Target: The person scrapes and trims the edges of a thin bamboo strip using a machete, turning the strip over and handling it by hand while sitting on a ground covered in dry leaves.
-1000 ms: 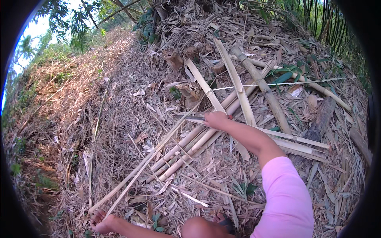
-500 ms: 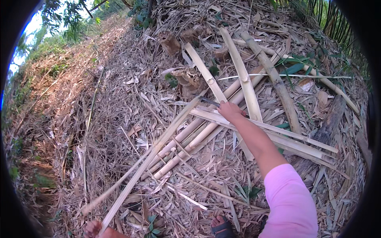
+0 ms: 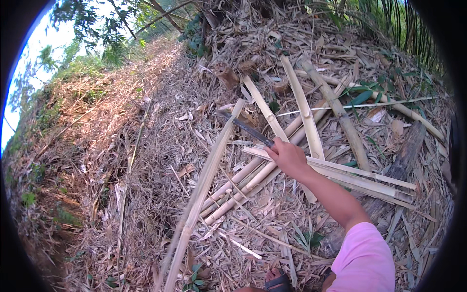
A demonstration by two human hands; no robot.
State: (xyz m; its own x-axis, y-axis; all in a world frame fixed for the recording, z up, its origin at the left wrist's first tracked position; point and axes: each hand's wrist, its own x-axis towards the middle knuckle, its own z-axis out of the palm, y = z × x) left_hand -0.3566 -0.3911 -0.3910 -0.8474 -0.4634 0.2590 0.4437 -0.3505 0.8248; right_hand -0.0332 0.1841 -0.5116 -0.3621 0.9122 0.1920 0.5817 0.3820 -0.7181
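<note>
Fingers point(image 3: 277, 148) of the right hand, closed around the handle of a dark-bladed knife point(image 3: 252, 131); the left hand lies outside the view, and the state of its fingers cannot be told. The knife's long axis is oblique, the blade pointing away and leftward from the gripping fingers. Near its tip it meets a pale bamboo strip point(image 3: 211, 165), left of the fingers; whether the blade passes through or behind the strip cannot be made out. The strip's long axis is steep: the upper end stands farther away than the fingers, and the blurred lower part descends leftward, leaving at the lower edge. Nearer than the fingers and to their left, bamboo poles point(image 3: 238, 196) lie side by side, slanting. Bamboo slats point(image 3: 369, 184) extend rightward from beneath the hand. Beyond the fingers lie two split bamboo lengths point(image 3: 263, 107) on dry leaf litter point(image 3: 160, 160).
</note>
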